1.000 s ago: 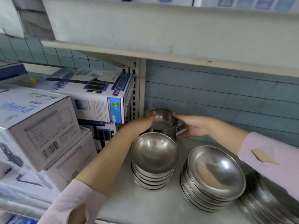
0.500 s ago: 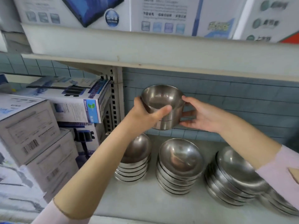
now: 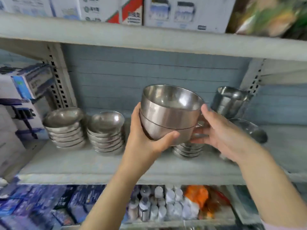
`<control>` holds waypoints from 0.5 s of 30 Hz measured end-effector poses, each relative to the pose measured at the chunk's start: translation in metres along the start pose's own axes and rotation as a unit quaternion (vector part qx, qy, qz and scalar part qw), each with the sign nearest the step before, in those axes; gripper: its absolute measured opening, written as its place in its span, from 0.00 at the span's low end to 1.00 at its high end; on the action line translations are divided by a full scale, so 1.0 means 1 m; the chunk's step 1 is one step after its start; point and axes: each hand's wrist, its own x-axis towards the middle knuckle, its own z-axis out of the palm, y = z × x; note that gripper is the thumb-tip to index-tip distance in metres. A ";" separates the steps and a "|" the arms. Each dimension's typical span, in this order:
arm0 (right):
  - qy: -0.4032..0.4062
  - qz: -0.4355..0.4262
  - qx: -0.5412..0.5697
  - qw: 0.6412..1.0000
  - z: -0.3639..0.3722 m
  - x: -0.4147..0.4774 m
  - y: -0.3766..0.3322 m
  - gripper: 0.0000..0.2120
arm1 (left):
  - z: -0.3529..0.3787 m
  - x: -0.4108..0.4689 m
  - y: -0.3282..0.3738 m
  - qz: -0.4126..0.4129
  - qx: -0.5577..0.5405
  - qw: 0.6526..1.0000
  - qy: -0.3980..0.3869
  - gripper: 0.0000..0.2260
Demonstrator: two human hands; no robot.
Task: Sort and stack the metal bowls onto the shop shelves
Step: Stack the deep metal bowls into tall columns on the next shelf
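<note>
Found two deep bowls [image 3: 167,113], one nested in the other, held up in front of the middle shelf [image 3: 83,165], clear of its surface, mouth tipped slightly toward the viewer. Found left hand [image 3: 146,140] clamped round the lower left side of the pair, thumb laid across the front of the under one. Found right hand [image 3: 221,135] closed on the right side, thumb against the upper wall just below the rim, fingers curled at a handle [image 3: 197,127] there; exact hold on the handle partly hidden. Noted three stacks of shallow bowls standing on the shelf behind: left stack [image 3: 64,128] beside the slotted upright [image 3: 58,83], middle stack [image 3: 106,131] just beside it, third stack [image 3: 187,150] mostly hidden under the held pair. Noted a mug [image 3: 230,102] at the right rear near the back wall [image 3: 149,77] and a lone bowl [image 3: 249,130] below it, behind the right hand; blurred, contact between them not determinable. Recorded boxes [image 3: 25,83] at the far left, beyond the upright. Recorded more boxes on the top shelf [image 3: 149,39]. Recorded, on the bottom shelf [image 3: 174,223], blue packets [image 3: 41,208], small grey bottles [image 3: 157,206] and an orange bag [image 3: 197,195], all blurred
</note>
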 end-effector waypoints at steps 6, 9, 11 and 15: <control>0.000 -0.067 0.001 0.998 -0.081 -0.069 0.025 0.53 | 0.096 -0.055 0.009 -0.020 -0.029 0.998 -0.051 0.42; 0.032 -0.069 -0.022 0.997 -0.106 -0.085 0.033 0.51 | 0.123 -0.060 0.013 -0.044 -0.031 0.996 -0.068 0.43; 0.059 -0.085 -0.016 0.994 -0.120 -0.088 0.037 0.48 | 0.138 -0.056 0.013 -0.051 -0.019 0.997 -0.062 0.43; 0.168 -0.111 0.054 0.978 -0.151 -0.080 0.040 0.45 | 0.159 -0.041 0.006 -0.043 0.020 0.999 -0.026 0.40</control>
